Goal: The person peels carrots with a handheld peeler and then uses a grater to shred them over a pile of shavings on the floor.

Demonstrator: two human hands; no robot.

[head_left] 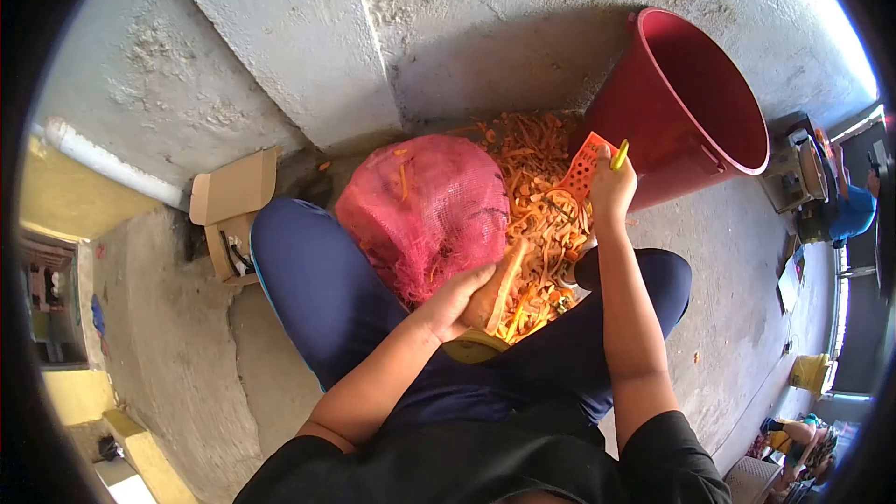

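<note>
My left hand (455, 303) is closed around a thick carrot (504, 289), with a bright orange strip along its side. Ahead and to the right, my right hand (613, 189) grips what looks like a knife (581, 168), with a broad orange-red blade marked with dark spots and a yellow-green handle end. The blade is above a heap of orange peelings (546, 233), apart from the carrot. A pink-red mesh sack (425, 205), bulging full, lies just beyond my left hand. Between my legs a yellow rim (474, 347) shows partly under my left hand.
A large dark red bin (644, 112) leans at the right, against the rough wall (485, 0). An open cardboard box (233, 196) sits by my left knee. Other people (854, 210) are at the far right, near a yellow bucket (810, 373).
</note>
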